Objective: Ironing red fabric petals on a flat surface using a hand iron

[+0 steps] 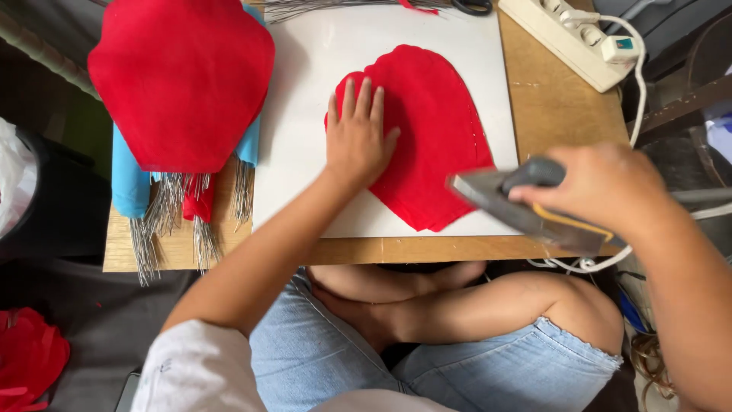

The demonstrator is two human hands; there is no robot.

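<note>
Iron [526, 206], lifted off the surface [564, 107] at the near right edge, sits clamped in the right hand [602, 187]. Farther in, the left hand [357, 137] presses flat, fingers apart, on red cloth [438, 130] lying on a white board [305, 152]. Beyond, left, a red stack [179, 76].

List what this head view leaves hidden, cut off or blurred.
- Iron: motion-blurred; right hand covers its handle.
- Red fabric piece: left hand covers its left edge.
- Scissors: cut off by the top edge.
- Power strip: far end cut off at the top.
- Wire bundles: upper parts hidden under the red fabric stack.
</note>
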